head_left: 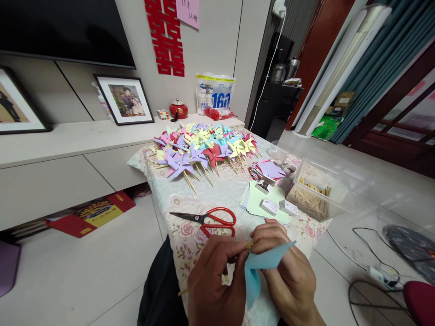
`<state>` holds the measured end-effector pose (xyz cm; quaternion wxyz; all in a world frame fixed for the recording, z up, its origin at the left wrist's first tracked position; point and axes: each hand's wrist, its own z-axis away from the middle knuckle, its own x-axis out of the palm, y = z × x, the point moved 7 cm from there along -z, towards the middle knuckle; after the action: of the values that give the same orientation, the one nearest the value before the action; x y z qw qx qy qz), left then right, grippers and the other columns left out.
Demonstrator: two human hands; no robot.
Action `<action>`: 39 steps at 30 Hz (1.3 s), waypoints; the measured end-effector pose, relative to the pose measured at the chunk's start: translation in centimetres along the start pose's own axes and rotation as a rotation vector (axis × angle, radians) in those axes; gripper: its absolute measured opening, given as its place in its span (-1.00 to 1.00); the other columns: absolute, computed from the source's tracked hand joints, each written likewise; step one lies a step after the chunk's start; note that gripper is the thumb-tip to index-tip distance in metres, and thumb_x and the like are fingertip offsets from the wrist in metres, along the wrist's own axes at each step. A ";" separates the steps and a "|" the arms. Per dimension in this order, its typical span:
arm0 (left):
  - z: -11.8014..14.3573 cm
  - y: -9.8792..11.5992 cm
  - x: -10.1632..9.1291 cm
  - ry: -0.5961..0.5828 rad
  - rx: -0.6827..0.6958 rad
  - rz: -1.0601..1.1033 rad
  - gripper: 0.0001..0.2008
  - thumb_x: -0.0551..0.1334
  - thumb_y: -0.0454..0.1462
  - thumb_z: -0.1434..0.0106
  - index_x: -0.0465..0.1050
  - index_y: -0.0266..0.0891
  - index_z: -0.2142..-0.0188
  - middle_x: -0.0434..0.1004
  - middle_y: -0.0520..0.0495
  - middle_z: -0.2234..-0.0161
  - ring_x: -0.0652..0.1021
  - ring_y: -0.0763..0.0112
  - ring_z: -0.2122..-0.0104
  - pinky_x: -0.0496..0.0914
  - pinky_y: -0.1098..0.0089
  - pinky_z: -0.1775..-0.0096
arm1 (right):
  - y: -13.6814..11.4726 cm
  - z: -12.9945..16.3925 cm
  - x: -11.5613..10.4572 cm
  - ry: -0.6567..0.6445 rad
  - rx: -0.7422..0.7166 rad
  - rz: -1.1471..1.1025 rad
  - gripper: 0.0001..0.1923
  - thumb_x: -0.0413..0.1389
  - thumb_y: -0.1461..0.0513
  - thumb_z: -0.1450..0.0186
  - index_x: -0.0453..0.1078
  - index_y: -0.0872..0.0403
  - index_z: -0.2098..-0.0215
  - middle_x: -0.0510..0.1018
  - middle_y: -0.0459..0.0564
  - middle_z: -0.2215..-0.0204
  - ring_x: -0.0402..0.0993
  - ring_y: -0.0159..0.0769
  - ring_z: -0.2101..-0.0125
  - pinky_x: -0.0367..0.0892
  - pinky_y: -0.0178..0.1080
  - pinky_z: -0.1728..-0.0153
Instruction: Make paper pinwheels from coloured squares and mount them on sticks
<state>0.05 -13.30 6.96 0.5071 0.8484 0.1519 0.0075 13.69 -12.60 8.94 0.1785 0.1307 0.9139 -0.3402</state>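
My left hand (217,276) pinches a thin wooden stick (249,245) close to its tip; the far end pokes out low on the left. Against that tip, my right hand (292,276) grips a light blue paper pinwheel (268,259), its vanes folded and partly covered by fingers. Whether a pin joins paper and stick is hidden. Just beyond the hands lie red-handled scissors (204,219), blades pointing left. Farther back, many finished pinwheels (214,155) in purple, yellow, red, pink and blue are heaped with their sticks toward me.
Coloured paper sheets (253,203) carry small white boxes (269,207) on the right. Beside them stands a clear plastic bin (340,199) of wooden sticks (309,194). Square cut papers (272,170) lie behind. A flowered cloth (183,199) covers the table; cables (377,253) run over the floor.
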 end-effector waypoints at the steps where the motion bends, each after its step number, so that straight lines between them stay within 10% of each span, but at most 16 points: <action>1: 0.1 0.1 -0.1 0.002 0.015 -0.009 -0.85 0.24 -0.39 -0.26 0.54 -0.11 0.25 0.56 0.03 0.35 0.56 0.41 0.38 0.45 0.45 0.36 | 0.0 0.0 0.0 -0.003 0.004 0.000 -0.74 -0.03 0.50 -0.29 0.37 0.08 0.23 0.46 -0.05 0.34 0.44 -0.25 0.28 0.22 -0.02 0.09; 39: 0.5 1.6 -0.4 0.025 0.253 -0.306 -0.76 0.15 -0.42 -0.29 0.49 -0.12 0.15 0.55 -0.04 0.31 0.58 0.38 0.33 0.48 0.42 0.28 | 0.5 0.9 0.0 0.042 0.023 0.031 -0.78 0.00 0.46 -0.30 0.36 0.06 0.22 0.49 -0.04 0.32 0.47 -0.25 0.28 0.11 0.04 -0.08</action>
<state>0.14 -14.53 8.22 0.3899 0.8722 0.2849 -0.0783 14.04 -12.82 8.01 0.1628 0.1539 0.9115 -0.3449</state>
